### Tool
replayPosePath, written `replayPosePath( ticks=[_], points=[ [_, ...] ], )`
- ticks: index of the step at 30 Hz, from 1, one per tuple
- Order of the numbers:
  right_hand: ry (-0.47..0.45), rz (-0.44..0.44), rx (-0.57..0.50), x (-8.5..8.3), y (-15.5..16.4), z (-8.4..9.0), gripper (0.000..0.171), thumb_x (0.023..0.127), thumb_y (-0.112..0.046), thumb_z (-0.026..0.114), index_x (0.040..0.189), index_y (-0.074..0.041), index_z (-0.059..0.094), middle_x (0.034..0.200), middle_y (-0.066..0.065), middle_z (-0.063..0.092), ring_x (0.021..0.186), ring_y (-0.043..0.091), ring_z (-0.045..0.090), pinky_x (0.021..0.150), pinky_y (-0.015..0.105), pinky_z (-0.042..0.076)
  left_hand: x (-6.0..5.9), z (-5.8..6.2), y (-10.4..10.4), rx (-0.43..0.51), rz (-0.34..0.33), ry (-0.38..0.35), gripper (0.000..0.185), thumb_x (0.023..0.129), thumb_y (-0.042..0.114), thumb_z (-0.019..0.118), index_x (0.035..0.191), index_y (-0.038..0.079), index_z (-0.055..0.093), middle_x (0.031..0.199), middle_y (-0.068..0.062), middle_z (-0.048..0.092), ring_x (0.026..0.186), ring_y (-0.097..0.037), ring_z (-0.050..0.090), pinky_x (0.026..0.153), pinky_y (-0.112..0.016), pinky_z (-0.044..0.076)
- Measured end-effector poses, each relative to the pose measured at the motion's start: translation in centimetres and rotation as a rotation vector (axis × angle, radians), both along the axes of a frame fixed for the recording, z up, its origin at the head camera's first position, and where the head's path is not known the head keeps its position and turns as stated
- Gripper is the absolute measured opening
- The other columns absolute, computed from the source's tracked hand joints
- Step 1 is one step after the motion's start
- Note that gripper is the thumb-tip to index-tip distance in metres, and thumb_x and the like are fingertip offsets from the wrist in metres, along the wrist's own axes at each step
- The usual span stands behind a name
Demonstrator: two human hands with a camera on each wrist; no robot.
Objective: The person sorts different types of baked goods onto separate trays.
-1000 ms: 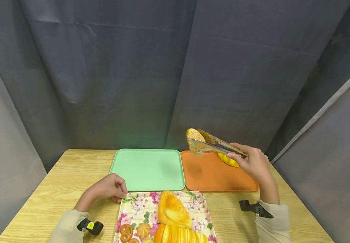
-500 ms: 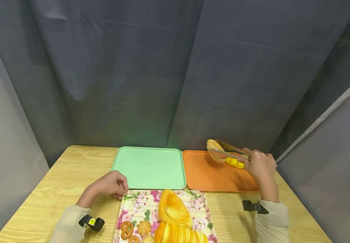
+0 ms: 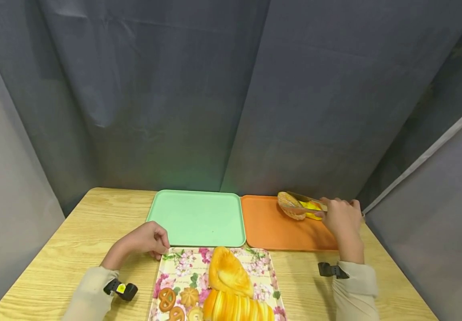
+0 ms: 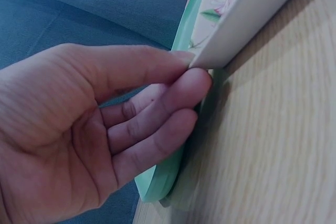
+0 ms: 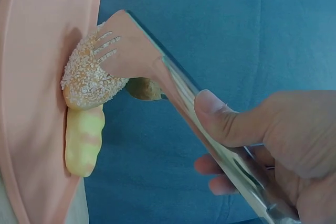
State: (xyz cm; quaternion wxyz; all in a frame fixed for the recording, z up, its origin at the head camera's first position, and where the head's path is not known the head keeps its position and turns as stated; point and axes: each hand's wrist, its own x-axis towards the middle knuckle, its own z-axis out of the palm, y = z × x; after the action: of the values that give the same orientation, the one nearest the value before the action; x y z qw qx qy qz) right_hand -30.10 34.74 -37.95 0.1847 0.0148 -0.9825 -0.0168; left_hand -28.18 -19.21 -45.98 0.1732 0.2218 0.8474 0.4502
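Note:
My right hand (image 3: 341,217) (image 5: 262,140) grips metal tongs (image 3: 307,203) (image 5: 157,72), whose ends clamp a sugar-coated bun (image 3: 290,205) (image 5: 89,80). The bun is low over the far right part of the orange tray (image 3: 271,229) (image 5: 31,77), touching or just above a yellow pastry (image 3: 314,209) (image 5: 83,140) that lies there. My left hand (image 3: 144,240) (image 4: 100,124) rests on the table with curled fingers, thumb and fingertips (image 4: 191,85) pinching the near-left corner of the floral tray (image 3: 182,272) (image 4: 247,14).
An empty green tray (image 3: 196,217) (image 4: 168,177) sits left of the orange one. The floral tray carries a large golden bun (image 3: 228,272), sliced bread (image 3: 239,308) and small pretzel cookies (image 3: 167,299). Grey curtains close in the wooden table (image 3: 74,249) behind and at both sides.
My right hand has carried the tongs and sugared bun rightward and down, from above the orange tray's left part to its far right beside the yellow pastry. The left hand stayed put.

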Motion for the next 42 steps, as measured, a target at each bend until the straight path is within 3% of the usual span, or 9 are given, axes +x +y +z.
replayPosePath(
  ticks=[8, 15, 24, 42],
  points=[
    [-0.020, 0.002, 0.011, -0.2, -0.5, 0.0, 0.039, 0.089, -0.026, 0.078, 0.122, -0.006, 0.071, 0.095, 0.021, 0.073, 0.089, 0.039, 0.067, 0.095, 0.064, 0.037, 0.1, -0.1, -0.1, 0.021, 0.003, -0.010, 0.006, 0.088, 0.000, 0.073, 0.084, -0.004, 0.073, 0.071, -0.013, 0.072, 0.058, -0.017, 0.067, 0.058, -0.033, 0.058],
    [-0.001, 0.002, 0.009, 0.4, -0.6, 0.3, 0.037, 0.085, -0.025, 0.082, 0.117, -0.007, 0.074, 0.084, 0.017, 0.072, 0.081, 0.037, 0.066, 0.094, 0.065, 0.037, 0.2, -0.5, -0.1, 0.005, -0.011, 0.007, 0.005, 0.089, 0.002, 0.073, 0.085, -0.002, 0.074, 0.070, -0.013, 0.073, 0.060, -0.020, 0.069, 0.057, -0.032, 0.057],
    [-0.041, 0.018, 0.003, 0.0, -0.7, -0.5, 0.045, 0.086, -0.030, 0.081, 0.123, -0.006, 0.073, 0.084, 0.017, 0.073, 0.083, 0.039, 0.066, 0.095, 0.065, 0.038, 0.1, -0.6, -0.2, 0.000, -0.017, 0.020, 0.006, 0.089, 0.003, 0.074, 0.084, -0.002, 0.074, 0.069, -0.011, 0.072, 0.060, -0.020, 0.068, 0.057, -0.031, 0.057],
    [-0.078, -0.001, -0.068, -0.4, -0.6, -1.5, 0.058, 0.082, -0.031, 0.086, 0.132, -0.009, 0.068, 0.115, 0.021, 0.074, 0.106, 0.047, 0.063, 0.099, 0.071, 0.034, 0.1, -0.7, -0.1, -0.007, -0.018, 0.013, 0.005, 0.088, 0.002, 0.073, 0.085, -0.002, 0.074, 0.069, -0.011, 0.073, 0.060, -0.020, 0.069, 0.056, -0.031, 0.055]
  ],
)
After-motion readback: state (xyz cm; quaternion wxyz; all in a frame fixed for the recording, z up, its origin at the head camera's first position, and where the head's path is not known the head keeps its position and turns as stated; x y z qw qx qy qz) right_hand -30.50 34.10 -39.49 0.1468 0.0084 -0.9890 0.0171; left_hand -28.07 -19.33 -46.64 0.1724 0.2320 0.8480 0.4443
